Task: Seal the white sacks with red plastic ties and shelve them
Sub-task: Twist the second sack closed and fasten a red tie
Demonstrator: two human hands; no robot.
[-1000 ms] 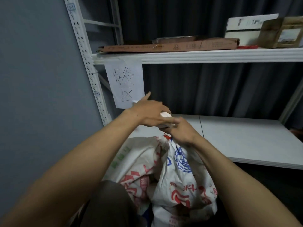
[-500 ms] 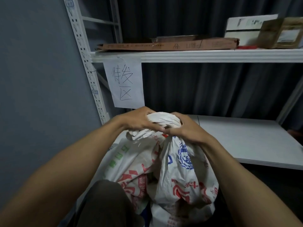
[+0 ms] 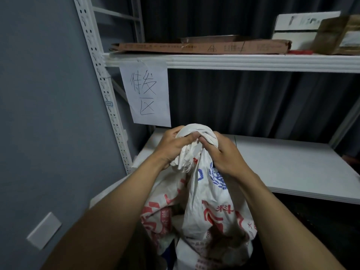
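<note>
A white woven sack with red and blue print stands in front of me, below the edge of the lower white shelf. Its mouth is gathered and folded over into a bundle at the top. My left hand grips the bundle from the left and my right hand grips it from the right, thumbs nearly touching. A bit of red tie shows at the neck, under the folded cloth. A second printed sack lies against the first on its left.
A paper sign with handwriting hangs from the upper shelf, which holds flat cardboard and boxes. The perforated white shelf post stands at left against a grey wall. Dark curtain behind.
One second ago my left hand reached across above my right at the sack's neck. Since then both hands have closed on the folded-over top, and the bundle has risen slightly.
</note>
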